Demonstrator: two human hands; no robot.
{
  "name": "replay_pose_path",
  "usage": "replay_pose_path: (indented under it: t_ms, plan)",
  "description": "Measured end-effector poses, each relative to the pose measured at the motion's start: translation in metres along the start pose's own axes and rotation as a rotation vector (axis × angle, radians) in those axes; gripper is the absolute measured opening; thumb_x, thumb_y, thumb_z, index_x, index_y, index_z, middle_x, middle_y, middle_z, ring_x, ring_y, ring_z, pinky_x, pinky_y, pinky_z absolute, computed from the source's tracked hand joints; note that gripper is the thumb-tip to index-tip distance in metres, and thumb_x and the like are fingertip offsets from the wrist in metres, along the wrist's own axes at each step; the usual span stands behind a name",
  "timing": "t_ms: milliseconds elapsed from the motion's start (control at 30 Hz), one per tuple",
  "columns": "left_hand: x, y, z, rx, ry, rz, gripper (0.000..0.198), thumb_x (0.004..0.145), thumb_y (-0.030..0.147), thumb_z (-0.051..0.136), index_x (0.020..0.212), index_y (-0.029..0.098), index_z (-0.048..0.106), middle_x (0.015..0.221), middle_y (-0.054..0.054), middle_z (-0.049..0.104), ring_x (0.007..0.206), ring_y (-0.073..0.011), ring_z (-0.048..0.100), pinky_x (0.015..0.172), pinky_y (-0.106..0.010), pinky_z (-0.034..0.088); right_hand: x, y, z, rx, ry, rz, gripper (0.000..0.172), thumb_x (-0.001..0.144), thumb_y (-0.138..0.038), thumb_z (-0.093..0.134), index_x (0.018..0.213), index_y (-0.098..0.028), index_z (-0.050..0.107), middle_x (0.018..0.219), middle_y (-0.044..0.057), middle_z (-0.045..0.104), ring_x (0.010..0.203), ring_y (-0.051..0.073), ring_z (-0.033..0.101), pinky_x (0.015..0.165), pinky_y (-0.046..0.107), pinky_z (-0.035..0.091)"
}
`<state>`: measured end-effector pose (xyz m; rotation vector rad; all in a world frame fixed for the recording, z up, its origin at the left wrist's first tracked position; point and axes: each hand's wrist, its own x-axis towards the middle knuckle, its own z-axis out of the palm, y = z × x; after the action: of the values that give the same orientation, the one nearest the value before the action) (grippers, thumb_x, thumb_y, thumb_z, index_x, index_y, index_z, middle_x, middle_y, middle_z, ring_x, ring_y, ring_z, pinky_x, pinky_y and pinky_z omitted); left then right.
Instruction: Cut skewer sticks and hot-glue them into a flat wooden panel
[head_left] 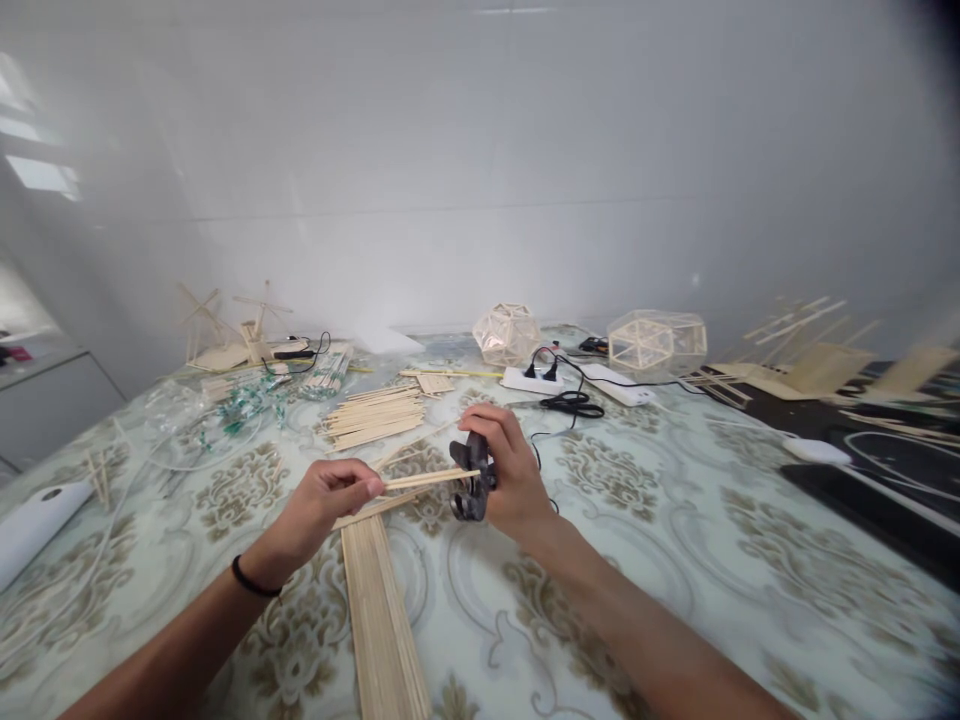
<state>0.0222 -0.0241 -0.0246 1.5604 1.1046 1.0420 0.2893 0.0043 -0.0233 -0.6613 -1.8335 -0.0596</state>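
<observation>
Two or so thin wooden sticks [427, 480] are pinched between the thumb and fingers of my left hand [337, 492], which wears a dark band at the wrist. Their far ends reach to a dark grey hand tool [471, 478] that my right hand [511, 475] grips. The tool's exact kind is unclear, and my fingers cover part of it. Whether the sticks touch it or only pass in front, I cannot tell. Below my left hand lie long flat wooden strips [381, 615], with several loose sticks [390, 508] across their far end.
Beyond my hands lies a pile of sticks [375, 415]. Black scissors [571, 404], a power strip [531, 380] with black cords and two stick-built polyhedra [506, 334] [656, 340] stand farther back. Plastic wrapping [244, 405] is at left; stick models [817, 365] are at right.
</observation>
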Motion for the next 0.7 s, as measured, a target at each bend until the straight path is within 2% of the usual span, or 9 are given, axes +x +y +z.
replay_pose_path:
  t_ms: [167, 333, 433, 533, 600, 700]
  plan:
    - [0.0, 0.002, 0.003, -0.049, -0.01, -0.012, 0.037, 0.079, 0.054, 0.078, 0.073, 0.018, 0.074, 0.053, 0.006, 0.035, 0.051, -0.0085, 0.025, 0.049, -0.024, 0.018, -0.001, -0.001, 0.001, -0.007, 0.01, 0.032, 0.036, 0.083, -0.008, 0.059, 0.114, -0.026, 0.054, 0.113, 0.009, 0.058, 0.103, 0.027, 0.058, 0.09, 0.042, 0.048]
    - [-0.001, 0.004, 0.007, -0.08, 0.0, -0.02, 0.038, 0.077, 0.054, 0.078, 0.069, 0.017, 0.072, 0.052, 0.006, 0.038, 0.052, -0.0085, 0.027, 0.05, -0.024, 0.019, -0.001, -0.002, 0.001, -0.06, 0.041, 0.051, 0.017, 0.087, -0.01, 0.058, 0.096, -0.024, 0.054, 0.097, 0.007, 0.06, 0.09, 0.024, 0.057, 0.08, 0.037, 0.045]
    - [-0.002, 0.005, 0.011, -0.113, 0.02, -0.026, 0.038, 0.076, 0.053, 0.079, 0.068, 0.017, 0.071, 0.051, 0.006, 0.036, 0.051, -0.008, 0.027, 0.049, -0.024, 0.02, 0.0, 0.001, 0.001, -0.111, 0.006, 0.084, 0.014, 0.083, -0.012, 0.058, 0.083, -0.024, 0.051, 0.083, 0.004, 0.058, 0.077, 0.021, 0.054, 0.069, 0.033, 0.041]
    - [-0.004, 0.006, 0.015, -0.161, 0.057, -0.042, 0.041, 0.074, 0.056, 0.079, 0.071, 0.016, 0.072, 0.051, 0.007, 0.033, 0.05, -0.0072, 0.024, 0.049, -0.024, 0.018, 0.001, 0.007, 0.0, -0.139, -0.051, 0.193, 0.011, 0.075, -0.018, 0.06, 0.073, -0.024, 0.052, 0.072, 0.002, 0.058, 0.066, 0.019, 0.052, 0.061, 0.031, 0.036]
    - [-0.004, 0.007, 0.016, -0.175, 0.086, -0.067, 0.044, 0.073, 0.059, 0.078, 0.074, 0.016, 0.073, 0.052, 0.007, 0.031, 0.05, -0.0066, 0.021, 0.048, -0.023, 0.016, 0.002, 0.009, -0.001, -0.142, -0.055, 0.267, 0.013, 0.073, -0.021, 0.061, 0.066, -0.024, 0.051, 0.062, 0.0, 0.055, 0.058, 0.018, 0.048, 0.057, 0.03, 0.033]
    - [-0.002, 0.009, 0.013, -0.144, 0.117, -0.078, 0.047, 0.075, 0.063, 0.075, 0.078, 0.016, 0.072, 0.053, 0.009, 0.025, 0.048, -0.0065, 0.017, 0.046, -0.023, 0.015, 0.004, 0.01, -0.004, -0.135, -0.023, 0.314, 0.026, 0.078, -0.026, 0.061, 0.058, -0.023, 0.046, 0.052, -0.002, 0.047, 0.051, 0.015, 0.041, 0.054, 0.03, 0.031]
